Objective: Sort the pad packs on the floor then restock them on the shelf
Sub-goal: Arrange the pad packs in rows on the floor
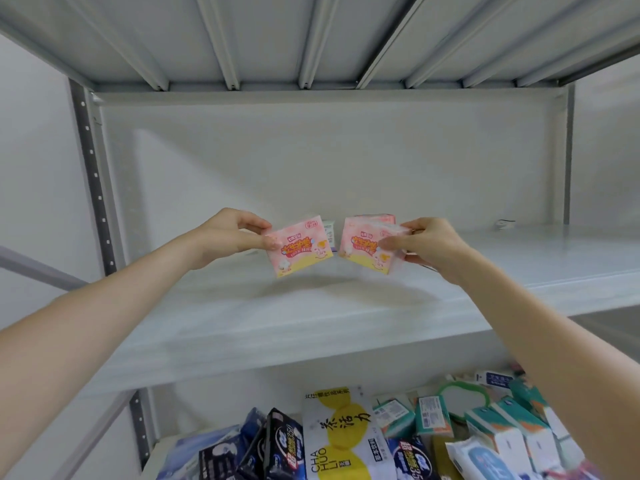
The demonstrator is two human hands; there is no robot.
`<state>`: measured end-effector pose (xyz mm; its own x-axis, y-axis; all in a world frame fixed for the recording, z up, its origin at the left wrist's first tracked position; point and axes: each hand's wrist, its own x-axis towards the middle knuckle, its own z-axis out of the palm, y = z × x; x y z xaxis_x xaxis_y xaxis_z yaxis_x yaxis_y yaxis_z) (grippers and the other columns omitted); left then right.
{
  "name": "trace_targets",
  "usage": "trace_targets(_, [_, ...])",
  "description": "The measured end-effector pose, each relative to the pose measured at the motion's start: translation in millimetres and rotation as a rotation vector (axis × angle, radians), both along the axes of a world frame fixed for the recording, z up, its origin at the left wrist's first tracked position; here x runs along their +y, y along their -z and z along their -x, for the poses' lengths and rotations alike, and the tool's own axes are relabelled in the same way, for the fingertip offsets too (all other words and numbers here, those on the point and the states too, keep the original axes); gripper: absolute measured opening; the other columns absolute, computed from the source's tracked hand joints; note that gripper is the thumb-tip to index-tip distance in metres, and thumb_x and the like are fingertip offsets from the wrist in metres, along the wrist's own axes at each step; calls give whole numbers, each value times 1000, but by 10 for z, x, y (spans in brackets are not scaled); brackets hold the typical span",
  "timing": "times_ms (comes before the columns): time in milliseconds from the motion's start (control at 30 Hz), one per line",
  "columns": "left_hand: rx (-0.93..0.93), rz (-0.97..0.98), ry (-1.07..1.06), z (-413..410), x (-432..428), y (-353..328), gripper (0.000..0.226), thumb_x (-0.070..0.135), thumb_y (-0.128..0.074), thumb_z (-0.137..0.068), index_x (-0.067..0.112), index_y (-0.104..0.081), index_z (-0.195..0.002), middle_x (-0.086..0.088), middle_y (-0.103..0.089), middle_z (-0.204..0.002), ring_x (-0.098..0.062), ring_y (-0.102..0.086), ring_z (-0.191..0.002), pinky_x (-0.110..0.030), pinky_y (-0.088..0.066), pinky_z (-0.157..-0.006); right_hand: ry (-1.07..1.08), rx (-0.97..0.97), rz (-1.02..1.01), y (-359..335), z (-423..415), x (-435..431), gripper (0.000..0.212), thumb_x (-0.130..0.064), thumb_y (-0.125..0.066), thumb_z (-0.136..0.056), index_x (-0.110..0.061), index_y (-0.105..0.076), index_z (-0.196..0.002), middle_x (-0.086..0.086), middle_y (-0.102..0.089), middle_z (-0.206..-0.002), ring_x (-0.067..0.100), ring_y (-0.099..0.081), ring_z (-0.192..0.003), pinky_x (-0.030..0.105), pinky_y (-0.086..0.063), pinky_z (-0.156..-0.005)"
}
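My left hand (227, 235) pinches a pink and yellow pad pack (300, 247) by its left edge, holding it upright over the white shelf (311, 306). My right hand (429, 242) grips a second pink pad pack (363, 245) of the same kind, with more pink packs stacked behind it in the same grip. Both packs hang side by side just above the shelf board, a small gap between them. Behind them, a small white pack (329, 232) stands at the back of the shelf.
The shelf's back panel (329, 161) and the ribbed board above (311, 36) close the bay. A small object (504, 224) lies at the shelf's back right. Below, the lower shelf holds several dark blue, white-yellow (341, 434) and teal packs (433, 415).
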<state>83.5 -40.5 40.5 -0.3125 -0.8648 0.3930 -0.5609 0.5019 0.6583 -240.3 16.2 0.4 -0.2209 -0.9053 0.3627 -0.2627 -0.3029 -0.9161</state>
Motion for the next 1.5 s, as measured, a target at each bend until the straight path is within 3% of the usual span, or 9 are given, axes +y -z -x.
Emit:
trace_targets(267, [79, 83, -38, 518, 1123, 19, 56, 48, -82, -53, 28, -69, -103, 9, -67, -112, -3, -58, -111, -25, -42, -98, -102, -172, 93, -19, 542, 860, 51, -8, -86, -67, -3, -60, -111, 11, -72, -99, 18, -73, -83, 26, -58, -72])
trace_targets(567, [189, 106, -54, 1192, 2443, 325, 56, 48, -82, -52, 29, -68, -103, 8, -68, -111, 2, -58, -109, -22, -42, -97, -216, -157, 90, 136, 1300, 1939, 54, -10, -84, -70, 1, -58, -115, 14, -69, -109, 21, -72, -93, 31, -58, -83])
trace_targets(700, [175, 60, -46, 1469, 2856, 561, 58, 48, -83, -51, 29, -69, -103, 13, -69, -105, 12, -59, -98, -12, -40, -83, -207, -126, 52, 321, 1534, 2334, 50, -9, -83, -71, 0, -59, -114, 12, -70, -109, 20, -72, -91, 27, -58, -78])
trace_targets(800, [148, 10, -21, 1624, 3067, 765, 57, 48, -83, -49, 29, -69, -101, 12, -68, -106, 5, -62, -99, -17, -42, -89, -183, -115, 18, 505, 1680, 2599, 50, -10, -83, -70, -2, -59, -113, 11, -71, -106, 18, -73, -88, 25, -58, -74])
trace_targets(933, [87, -70, -10, 1784, 3263, 1082, 71, 47, -83, -51, 22, -65, -116, 7, -68, -110, -6, -61, -107, -26, -41, -94, -120, -119, -51, 862, 1837, 2961, 57, -14, -86, -66, -8, -58, -115, 6, -72, -103, 16, -73, -87, 26, -59, -74])
trace_targets(1167, [75, -255, 27, 1959, 3731, 1968, 82, 47, -86, -43, 21, -64, -117, 6, -70, -107, -8, -69, -96, -27, -52, -88, -14, -66, -196, 1756, 2007, 3593, 57, -18, -88, -64, -12, -59, -114, 1, -73, -98, 15, -73, -83, 27, -60, -67])
trace_targets(1333, [62, -383, 66, 2077, 4033, 2704, 62, 27, -90, -58, 25, -61, -113, 11, -66, -112, -1, -68, -94, -21, -54, -79, 8, 1, -316, 2447, 2132, 4030, 57, -20, -87, -66, -17, -60, -115, -3, -73, -100, 13, -71, -89, 29, -58, -72])
trace_targets(1400, [48, -414, 70, 2142, 4132, 2993, 59, 22, -89, -61, 24, -60, -112, 10, -65, -114, -2, -66, -98, -23, -55, -82, -4, 13, -350, 2701, 2192, 4196, 57, -19, -87, -67, -17, -60, -117, -1, -72, -104, 13, -71, -90, 26, -57, -67])
trace_targets(1500, [13, -467, 65, 2251, 4254, 3446, 60, 18, -90, -62, 19, -60, -115, 6, -66, -115, -13, -67, -102, -33, -56, -85, -28, -2, -386, 3081, 2304, 4380, 55, -9, -85, -68, -15, -59, -116, 4, -71, -108, 17, -70, -93, 32, -59, -75])
